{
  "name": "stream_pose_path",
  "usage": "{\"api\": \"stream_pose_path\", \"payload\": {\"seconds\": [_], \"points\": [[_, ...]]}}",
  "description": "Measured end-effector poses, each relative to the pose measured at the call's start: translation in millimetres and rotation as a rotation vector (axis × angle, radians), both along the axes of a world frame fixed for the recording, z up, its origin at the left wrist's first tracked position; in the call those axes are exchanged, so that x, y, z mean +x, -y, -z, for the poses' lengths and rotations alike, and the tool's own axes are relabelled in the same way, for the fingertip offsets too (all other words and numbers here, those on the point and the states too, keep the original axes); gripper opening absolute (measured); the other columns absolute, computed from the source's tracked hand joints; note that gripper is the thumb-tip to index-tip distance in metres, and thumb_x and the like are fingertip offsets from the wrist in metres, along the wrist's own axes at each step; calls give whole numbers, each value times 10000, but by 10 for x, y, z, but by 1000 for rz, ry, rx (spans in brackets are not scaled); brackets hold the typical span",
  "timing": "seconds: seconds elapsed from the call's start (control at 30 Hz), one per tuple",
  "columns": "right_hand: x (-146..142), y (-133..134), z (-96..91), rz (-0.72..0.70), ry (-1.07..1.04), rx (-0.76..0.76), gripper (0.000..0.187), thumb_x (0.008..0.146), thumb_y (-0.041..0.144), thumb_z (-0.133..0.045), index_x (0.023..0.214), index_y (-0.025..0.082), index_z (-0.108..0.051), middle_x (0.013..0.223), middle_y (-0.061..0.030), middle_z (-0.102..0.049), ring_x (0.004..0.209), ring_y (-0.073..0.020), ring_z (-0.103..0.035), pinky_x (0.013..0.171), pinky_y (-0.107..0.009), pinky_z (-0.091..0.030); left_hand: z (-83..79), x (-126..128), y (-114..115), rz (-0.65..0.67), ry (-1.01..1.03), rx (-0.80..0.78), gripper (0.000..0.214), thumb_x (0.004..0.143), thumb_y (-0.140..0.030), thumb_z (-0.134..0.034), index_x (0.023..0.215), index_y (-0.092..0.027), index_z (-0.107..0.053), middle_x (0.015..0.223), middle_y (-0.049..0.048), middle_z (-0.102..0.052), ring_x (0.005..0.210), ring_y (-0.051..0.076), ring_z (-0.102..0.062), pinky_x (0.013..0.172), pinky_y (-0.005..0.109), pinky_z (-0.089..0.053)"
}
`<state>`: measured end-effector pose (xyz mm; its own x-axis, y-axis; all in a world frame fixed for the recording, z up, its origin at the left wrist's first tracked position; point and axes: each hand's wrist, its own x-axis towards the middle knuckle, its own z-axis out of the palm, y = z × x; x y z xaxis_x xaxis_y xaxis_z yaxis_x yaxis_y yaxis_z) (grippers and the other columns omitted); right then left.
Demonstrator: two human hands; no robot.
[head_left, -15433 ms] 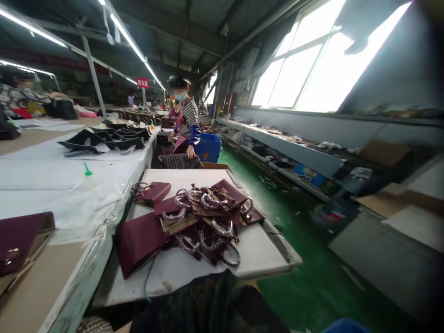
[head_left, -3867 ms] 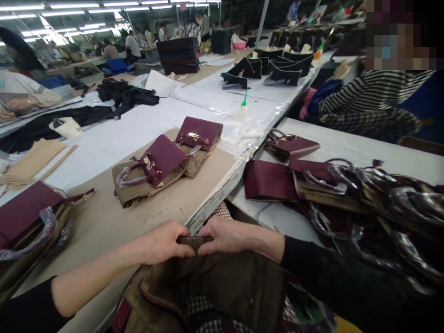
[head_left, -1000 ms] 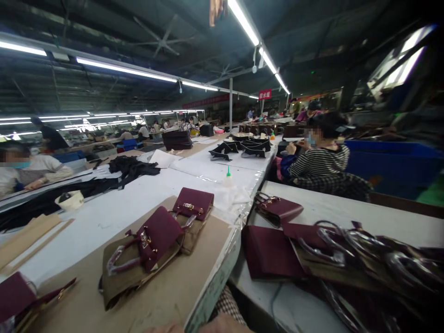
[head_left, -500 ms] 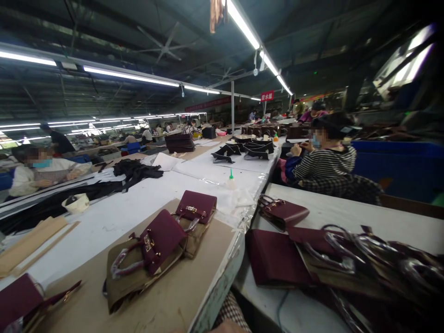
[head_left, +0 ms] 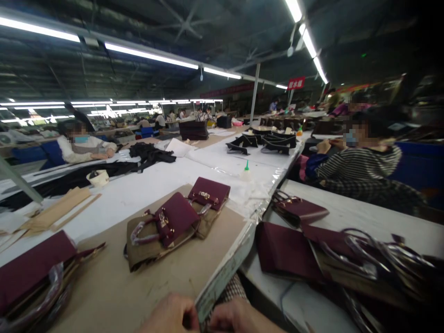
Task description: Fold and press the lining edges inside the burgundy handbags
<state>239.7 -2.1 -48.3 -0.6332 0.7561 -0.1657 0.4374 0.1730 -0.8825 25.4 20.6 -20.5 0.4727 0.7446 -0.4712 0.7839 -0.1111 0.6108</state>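
At the bottom edge of the view my left hand (head_left: 169, 314) and my right hand (head_left: 239, 317) are close together by the table's near corner. Both have curled fingers; whatever they hold, if anything, is too small or hidden to make out. Ahead of them, on the brown board, a maroon handbag (head_left: 164, 226) with a film-wrapped handle and gold clasp leans on a second maroon handbag (head_left: 210, 194). To the left another maroon bag (head_left: 38, 268) lies partly out of view, its handle also wrapped in film.
On the right-hand table (head_left: 347, 203) lie several maroon bags (head_left: 287, 252). A green-tipped bottle (head_left: 247, 169) stands mid-table, with black bag pieces (head_left: 274, 142) behind it. Two masked people sit nearby, one on the right (head_left: 360, 162) and one at the far left (head_left: 83, 148).
The view has tilted down and swung left, so the scene sits further right. Both my hands now show at the bottom, where only a sliver of one showed before.
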Motion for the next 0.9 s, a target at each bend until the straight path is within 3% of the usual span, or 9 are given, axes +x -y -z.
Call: {"api": "stream_pose_path", "payload": {"seconds": [0.07, 0.3, 0.47, 0.57, 0.77, 0.83, 0.9], "points": [[-24, 53, 94, 98, -21, -32, 58, 808, 191, -680, 823, 190, -736, 616, 52, -514, 573, -101, -454, 507, -217, -325, 54, -18, 58, -113, 16, 20, 79, 704, -215, -671, 739, -145, -675, 622, -37, -605, 628, 147, -565, 548, 238, -359], [-3, 52, 227, 81, -92, -149, 197, 856, 340, -678, 925, 164, -733, 627, 42, -526, 583, -107, -425, 529, -211, -319, 174, -181, 6, -108, 101, -33, 203, 694, -316, -684, 724, -194, -525, 676, -51, -592, 638, 131, -485, 537, 223, -303], [26, 45, 280, 58, -136, -169, 228, 867, 368, -678, 932, 157, -736, 641, 39, -540, 588, -107, -422, 554, -218, -340, 211, -211, -34, -54, 310, -235, 235, 753, -294, -664, 949, -167, -633, 797, -23, -647, 740, 144, -558, 644, 223, -400], [38, 24, 282, 52, -155, -192, 249, 864, 372, -680, 982, 164, -747, 673, 31, -575, 610, -114, -452, 593, -228, -369, 206, -223, -62, -28, 307, -309, 249, 765, -311, -659, 942, -148, -722, 775, -14, -655, 716, 140, -546, 639, 223, -403], [-3, 42, 87, -2, -58, -93, 224, 883, 381, -654, 934, 191, -763, 695, 27, -599, 669, -138, -537, 607, -240, -390, 197, -187, 18, -34, 258, -186, 141, 736, -242, -651, 793, -145, -736, 621, -47, -592, 610, 121, -493, 541, 219, -326], [-36, 58, 36, 33, 30, -65, 228, 801, 445, -755, 855, 224, -763, 658, 34, -594, 668, -157, -565, 568, -246, -393, 209, -148, 20, -22, 222, -141, 80, 725, -199, -682, 764, -149, -731, 610, -54, -589, 616, 125, -535, 545, 220, -347], [-60, 31, -4, 39, -4, -53, 175, 849, 433, -719, 908, 270, -748, 823, 16, -681, 798, -189, -635, 633, -257, -484, 187, -108, -38, 58, 205, -91, 125, 831, -276, -696, 827, -154, -720, 741, -24, -651, 701, 155, -611, 607, 238, -454]]}}
